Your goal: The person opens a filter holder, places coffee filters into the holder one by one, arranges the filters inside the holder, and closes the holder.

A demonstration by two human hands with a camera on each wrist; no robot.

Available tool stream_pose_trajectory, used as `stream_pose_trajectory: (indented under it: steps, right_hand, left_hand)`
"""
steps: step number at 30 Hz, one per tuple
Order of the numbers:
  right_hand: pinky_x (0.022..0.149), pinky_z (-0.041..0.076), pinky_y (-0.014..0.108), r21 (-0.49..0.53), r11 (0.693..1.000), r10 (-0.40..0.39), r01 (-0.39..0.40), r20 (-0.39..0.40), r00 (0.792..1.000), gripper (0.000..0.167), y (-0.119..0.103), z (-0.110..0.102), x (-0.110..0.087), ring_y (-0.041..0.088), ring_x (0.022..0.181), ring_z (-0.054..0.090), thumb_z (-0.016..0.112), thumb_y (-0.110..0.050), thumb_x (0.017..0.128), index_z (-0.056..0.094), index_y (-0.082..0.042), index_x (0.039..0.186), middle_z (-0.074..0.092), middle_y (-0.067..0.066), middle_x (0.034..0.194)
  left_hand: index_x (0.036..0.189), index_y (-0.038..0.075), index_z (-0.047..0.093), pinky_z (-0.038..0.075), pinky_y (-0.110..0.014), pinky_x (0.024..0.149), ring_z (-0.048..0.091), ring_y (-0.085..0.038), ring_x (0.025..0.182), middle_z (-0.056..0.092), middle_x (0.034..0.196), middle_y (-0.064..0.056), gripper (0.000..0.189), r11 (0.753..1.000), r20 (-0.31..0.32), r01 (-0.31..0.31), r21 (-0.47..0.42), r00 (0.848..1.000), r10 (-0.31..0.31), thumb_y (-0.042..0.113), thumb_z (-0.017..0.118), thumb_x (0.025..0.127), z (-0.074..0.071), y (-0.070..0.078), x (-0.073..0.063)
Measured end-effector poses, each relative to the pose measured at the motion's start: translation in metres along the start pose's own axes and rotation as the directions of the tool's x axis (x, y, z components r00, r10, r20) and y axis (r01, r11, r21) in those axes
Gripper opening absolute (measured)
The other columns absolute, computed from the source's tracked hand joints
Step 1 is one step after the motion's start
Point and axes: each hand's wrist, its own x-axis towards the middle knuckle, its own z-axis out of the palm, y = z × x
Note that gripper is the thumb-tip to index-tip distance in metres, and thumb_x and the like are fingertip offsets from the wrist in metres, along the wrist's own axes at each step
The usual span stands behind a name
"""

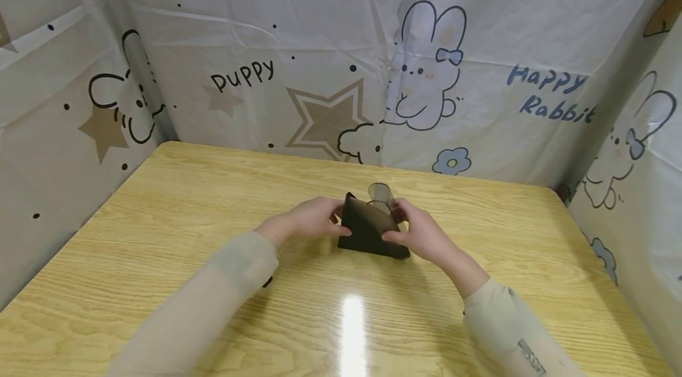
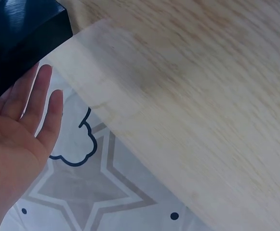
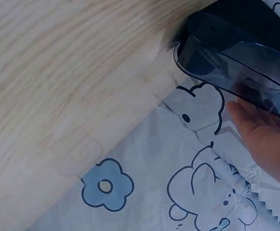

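Note:
A black box-like case (image 1: 367,232) stands tilted on the table between both hands. A see-through, smoke-grey plastic part (image 1: 380,193) with a rounded end juts up from its far side. My left hand (image 1: 314,218) grips the case's left end, thumb on the near face and fingers behind. In the left wrist view, the fingers of that hand (image 2: 17,130) lie along the glossy dark case (image 2: 31,36). My right hand (image 1: 426,236) holds the right end, its thumb on the near face. Fingers of the right hand (image 3: 270,144) lie against the clear plastic part (image 3: 231,72) in the right wrist view.
The light wood-grain table (image 1: 213,199) reaches back to a white cloth (image 1: 319,28) printed with cartoon animals and stars. More of this cloth hangs at the left and right sides. A bright light reflection (image 1: 352,335) shows on the near tabletop.

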Motion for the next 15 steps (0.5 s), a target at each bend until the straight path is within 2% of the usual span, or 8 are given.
stream_pose_trajectory:
  steps: [15]
  right_hand:
    - [0.087, 0.048, 0.044, -0.035, 0.999, 0.011, -0.011, -0.017, 1.0, 0.054, 0.0049, -0.0051, 0.0084, 0.029, 0.103, 0.059, 0.071, -0.012, 0.082, 0.046, 0.001, 0.128, 0.063, 0.016, 0.109]
  left_hand:
    - [0.12, 0.015, 0.059, 0.048, -0.03, 0.085, 0.061, -0.012, 0.092, 0.066, 0.112, -0.001, 0.037, 0.999, -0.045, 0.047, -0.001, 0.998, -0.047, 0.029, 0.067, 0.087, 0.0049, 0.0023, 0.0092]
